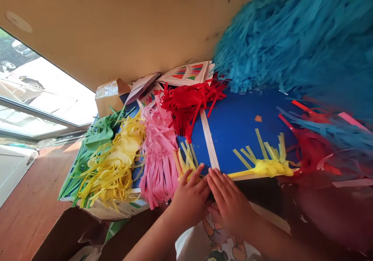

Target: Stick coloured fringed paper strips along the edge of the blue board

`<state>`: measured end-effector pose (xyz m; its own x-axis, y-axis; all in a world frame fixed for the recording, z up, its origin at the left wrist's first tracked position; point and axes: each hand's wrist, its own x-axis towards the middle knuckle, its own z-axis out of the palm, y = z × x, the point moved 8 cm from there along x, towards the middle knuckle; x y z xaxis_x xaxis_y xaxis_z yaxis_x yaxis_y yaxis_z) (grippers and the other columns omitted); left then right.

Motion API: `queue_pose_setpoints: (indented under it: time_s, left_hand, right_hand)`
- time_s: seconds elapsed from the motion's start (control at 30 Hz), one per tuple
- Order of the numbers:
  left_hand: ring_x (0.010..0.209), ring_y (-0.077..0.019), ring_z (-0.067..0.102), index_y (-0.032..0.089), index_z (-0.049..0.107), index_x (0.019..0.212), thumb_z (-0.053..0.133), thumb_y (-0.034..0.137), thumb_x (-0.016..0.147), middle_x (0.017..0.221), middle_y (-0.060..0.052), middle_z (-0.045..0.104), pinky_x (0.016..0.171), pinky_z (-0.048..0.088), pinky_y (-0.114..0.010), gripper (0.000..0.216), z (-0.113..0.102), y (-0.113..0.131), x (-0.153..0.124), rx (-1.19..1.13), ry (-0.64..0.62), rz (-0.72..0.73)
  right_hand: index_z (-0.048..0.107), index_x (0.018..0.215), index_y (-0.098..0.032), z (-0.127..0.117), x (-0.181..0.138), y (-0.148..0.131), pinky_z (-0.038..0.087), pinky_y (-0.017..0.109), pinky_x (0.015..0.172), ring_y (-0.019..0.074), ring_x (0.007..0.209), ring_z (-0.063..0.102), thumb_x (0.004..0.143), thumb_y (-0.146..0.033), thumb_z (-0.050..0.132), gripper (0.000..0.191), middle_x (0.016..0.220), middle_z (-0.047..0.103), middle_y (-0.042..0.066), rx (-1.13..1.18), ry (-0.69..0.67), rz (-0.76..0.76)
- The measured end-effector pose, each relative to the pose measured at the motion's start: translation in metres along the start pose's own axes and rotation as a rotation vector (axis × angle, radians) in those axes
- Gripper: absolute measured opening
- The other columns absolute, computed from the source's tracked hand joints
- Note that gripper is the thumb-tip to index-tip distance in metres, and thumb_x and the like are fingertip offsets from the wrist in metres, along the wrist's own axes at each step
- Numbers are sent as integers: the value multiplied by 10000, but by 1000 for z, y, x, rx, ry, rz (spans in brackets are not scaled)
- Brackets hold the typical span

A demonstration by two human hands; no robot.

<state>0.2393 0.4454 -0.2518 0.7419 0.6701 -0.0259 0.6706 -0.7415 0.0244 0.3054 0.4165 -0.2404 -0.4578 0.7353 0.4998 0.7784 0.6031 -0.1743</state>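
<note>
At the front edge of a blue tabletop (241, 117), my left hand (190, 199) and my right hand (229, 202) come together with fingertips nearly touching. Both are closed on the twisted middle of a yellow fringed paper tassel (271, 167). Its right end spreads on the table beyond my right hand, and its other cut strips poke up behind my left fingers. My fingers cover the part between them. A pink fringed paper bundle (159, 148) lies just left of my left hand. Behind it is a red fringed bundle (189, 101).
Further left lie yellow fringe (122, 164) and green fringe (99, 136). Printed paper packets (186, 73) and a small box (110, 98) stand along the wall. Blue fringe (285, 39) hangs at upper right, above blurred red fringe (314, 148). Below left is an open cardboard box (67, 234).
</note>
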Motion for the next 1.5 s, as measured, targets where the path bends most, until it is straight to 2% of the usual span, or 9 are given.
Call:
queue_pose_setpoints:
  time_s: [0.13,0.37,0.47,0.6,0.73,0.93,1.27,1.4,1.5]
  left_hand:
    - [1258,-231,397,283,519,1254,527,366,829,1273,11,556,1001,297,-390,433,-6,-4,2,64,82,-35]
    - [1272,-223,377,290,469,1296,455,489,869,1332,21,501,1020,265,-377,471,-6,-2,1,62,87,-41]
    - [1304,-228,327,277,423,1332,412,536,876,1369,14,458,1045,228,-391,525,-2,0,-1,30,31,-62]
    - [1324,-229,281,266,363,1367,371,561,882,1405,26,409,1054,215,-412,568,1,2,-3,-4,-10,-70]
    - [1321,-235,283,249,380,1360,374,615,856,1392,-3,429,1061,210,-417,623,2,2,-3,29,15,-61]
    - [1309,-268,287,242,543,1225,359,718,791,1408,-33,401,1094,127,-428,671,-10,6,-4,109,194,-40]
    - [1242,-227,367,305,603,1092,480,377,887,1315,28,506,1089,59,-471,250,-46,9,10,160,435,-303]
    - [1174,-183,415,291,606,1089,441,280,913,1245,57,564,1084,98,-417,241,-61,25,21,141,509,-227]
    - [1014,-163,505,230,639,985,452,211,895,1002,32,667,1021,207,-371,208,-67,31,24,77,567,-176]
  right_hand:
    - [476,1266,-45,11,-18,21,292,410,1021,269,1292,321,837,-475,464,608,1336,458,158,-129,-17,36]
    - [486,1269,-83,-22,-43,69,197,492,1046,250,1222,427,926,-343,318,462,1327,463,149,-251,-80,272]
    - [511,1245,-85,-28,-42,68,195,556,1010,299,1181,462,905,-342,384,445,1315,468,170,-353,-123,175]
    - [546,1216,-112,-34,-31,61,163,614,972,381,1156,460,833,-395,526,476,1310,471,171,-494,-17,122]
    - [581,1158,-179,-22,-19,42,163,536,998,299,1116,515,852,-286,532,327,1269,530,95,-377,24,76]
    - [652,942,-225,-24,-20,43,250,413,944,222,999,595,846,-171,563,142,1000,686,-22,-186,141,224]
    - [631,966,-210,-38,-15,38,308,388,876,203,939,614,806,-95,576,205,952,696,-19,-245,175,93]
    - [621,965,-205,-54,-9,33,334,374,844,194,921,620,816,-113,579,180,917,701,-12,-240,209,52]
    - [631,937,-192,-64,-5,33,369,346,802,183,898,622,826,-149,583,129,918,700,-4,-216,251,87]
